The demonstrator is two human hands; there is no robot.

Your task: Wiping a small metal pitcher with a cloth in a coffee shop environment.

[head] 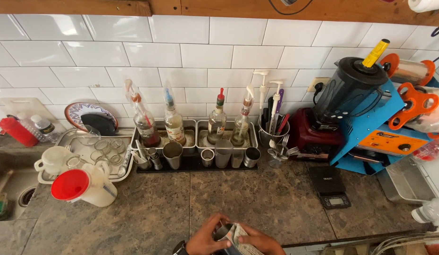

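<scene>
Your hands sit at the bottom edge of the frame, just past the front lip of the counter [257, 198], so most of the grip is cropped. Left hand [206, 238] is curled round the side of a small steel cup [224, 232], fingers closed on it, thumb near the rim. Right hand [258, 243] is clenched on a cloth [238, 234] bunched against the cup's other side, looks pressed partly into the mouth. How deep the cloth goes you can't tell, it's cut off at the frame edge.

Risks, as a judgement: cup is held off the counter, out over the edge, so a slip from a wet or smooth wall drops it to the floor, not onto stone. Left grip looks like side pressure only, nothing under the base that shows. If the right hand twists hard, the cup could spin out of the left fingers. Loose cloth ends could also snag the rim.

Everything else is well apart from your hands: jug [89, 186] with red funnel at left, tray [78, 158] of glasses behind it, syrup bottles [174, 123] and steel cups along the wall, scale [330, 186] and blender [344, 94] at right. No clash likely with those
</scene>
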